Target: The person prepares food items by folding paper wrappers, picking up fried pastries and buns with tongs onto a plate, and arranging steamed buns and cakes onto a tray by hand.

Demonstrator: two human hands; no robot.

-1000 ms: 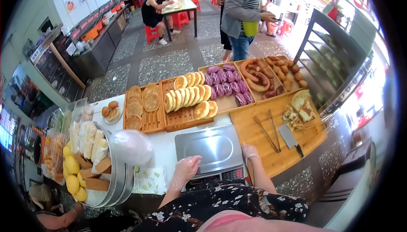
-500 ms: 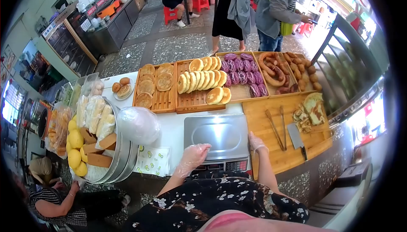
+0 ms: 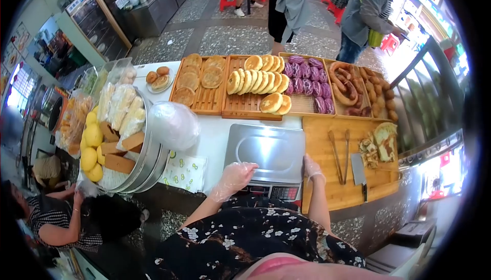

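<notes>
Head view: wooden tray (image 3: 231,105) holds cakes (image 3: 254,82); left hand (image 3: 233,180), fingers bunched, and right hand (image 3: 313,168), grip unclear, near scale (image 3: 267,152)

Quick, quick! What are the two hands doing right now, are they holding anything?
Left hand: fingers curled closed over the near edge of the scale, nothing seen in it.
Right hand: open, at the scale's right edge, no item seen in it.

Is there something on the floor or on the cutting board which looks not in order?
A small white scrap lies on the floor beyond the trays, like dropped litter. Loose flatbread pieces on the cutting board look ordinary, beside the cleaver.
</notes>
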